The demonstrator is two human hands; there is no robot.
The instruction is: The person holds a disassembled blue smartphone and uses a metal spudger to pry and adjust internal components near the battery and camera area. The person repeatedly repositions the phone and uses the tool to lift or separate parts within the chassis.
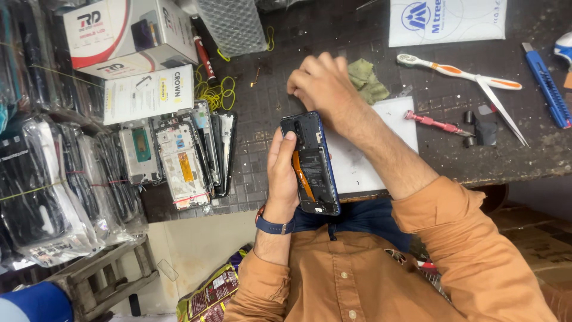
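I wear an orange-brown button-up shirt (351, 274) with pale buttons, its sleeves (453, 220) rolled up past my forearms, over a dark blue undershirt (357, 217). A dark blue watch strap (273, 226) circles my left wrist.

The phone (313, 167) is back-open, its dark insides and an orange strip showing, held upright off the bench's near edge, blue rim rightward.
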